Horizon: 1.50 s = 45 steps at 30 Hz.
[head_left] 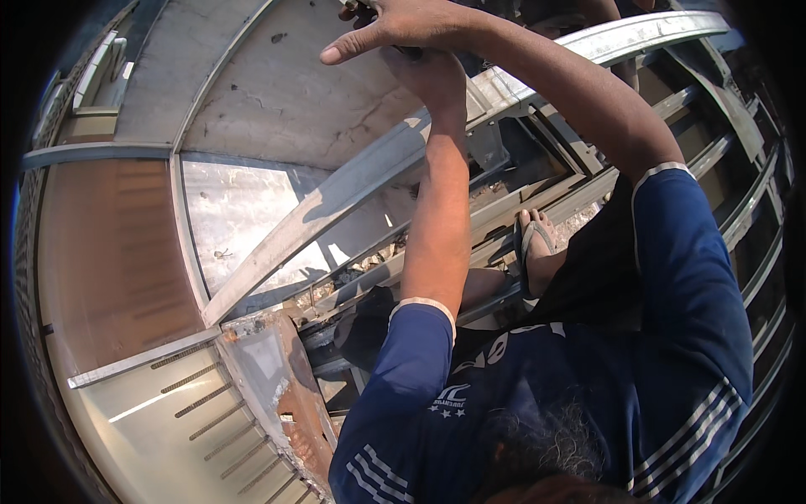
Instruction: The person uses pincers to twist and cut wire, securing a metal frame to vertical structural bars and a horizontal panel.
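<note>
Both of my hands are together at the top edge, by a long pale metal beam. My right hand (407, 23) lies over my left, its thumb stretched out to the left. Its other fingers are largely cut off by the frame edge, curled near a small dark object (363, 14) that I cannot make out. Just below, my left hand (424, 74) looks closed, with most of its fingers behind the right. A bit of something dark (409, 52) shows between the two hands. The pale beam (336, 197) runs diagonally beneath my left forearm.
Stained pale panels (285, 92) lie beyond the beam. To the left are a brown translucent sheet (117, 252) and a cream slotted panel (185, 412). Metal rails (714, 155) and gaps lie at right. My sandalled foot (537, 239) rests among rails. Another person's limb (600, 10) shows at top.
</note>
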{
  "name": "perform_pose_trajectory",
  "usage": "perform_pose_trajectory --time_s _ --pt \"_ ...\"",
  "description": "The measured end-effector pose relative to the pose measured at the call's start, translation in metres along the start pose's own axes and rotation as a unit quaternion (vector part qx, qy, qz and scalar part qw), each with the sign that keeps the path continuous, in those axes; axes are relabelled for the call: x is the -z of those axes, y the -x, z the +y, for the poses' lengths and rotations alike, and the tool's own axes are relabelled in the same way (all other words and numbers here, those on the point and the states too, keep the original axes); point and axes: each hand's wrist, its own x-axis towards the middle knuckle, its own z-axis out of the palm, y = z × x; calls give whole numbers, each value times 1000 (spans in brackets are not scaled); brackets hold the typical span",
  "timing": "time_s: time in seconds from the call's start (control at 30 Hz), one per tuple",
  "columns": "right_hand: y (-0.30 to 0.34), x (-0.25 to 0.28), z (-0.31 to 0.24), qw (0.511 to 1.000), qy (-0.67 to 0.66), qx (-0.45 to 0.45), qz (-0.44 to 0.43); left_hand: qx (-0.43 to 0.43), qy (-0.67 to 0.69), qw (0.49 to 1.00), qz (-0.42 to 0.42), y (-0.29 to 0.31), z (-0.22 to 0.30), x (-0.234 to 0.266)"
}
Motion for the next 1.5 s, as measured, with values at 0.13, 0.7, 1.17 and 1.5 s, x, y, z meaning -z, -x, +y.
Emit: perform_pose_trajectory --time_s 0.13,0.7,1.17,1.5 --pt "-26 24 40 951 -223 57 -204 8 -110 994 -8 8 6 2" --pt "-2 2 6 997 56 33 -52 21 97 995 -5 -12 2 5" --pt "-27 35 58 809 -519 16 -276 283 255 881 -280 -19 13 37" --pt "-33 -12 -19 980 11 142 139 23 -88 996 -19 -46 27 9"
